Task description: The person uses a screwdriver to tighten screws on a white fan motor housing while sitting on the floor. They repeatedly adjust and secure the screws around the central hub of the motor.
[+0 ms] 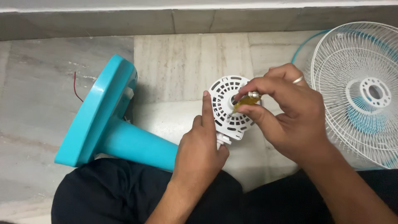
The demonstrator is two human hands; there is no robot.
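Over the person's lap, the white vented motor housing (229,105) of the teal pedestal fan (112,124) faces up; the left hand (199,145) grips its side, forefinger straight along the rim. The right hand (290,112) pinches a small yellow oil bottle (247,100), tip at the centre hole; oiling looks underway; the white fan guard (360,91) lies detached on the marble floor (49,83), so reassembly remains.

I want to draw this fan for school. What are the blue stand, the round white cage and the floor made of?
The blue stand looks like smooth plastic; light glints off its base. The white cage seems to be thin wire, probably coated metal, though that is uncertain. The floor looks like polished stone, perhaps marble, with grey veins and straight joints.
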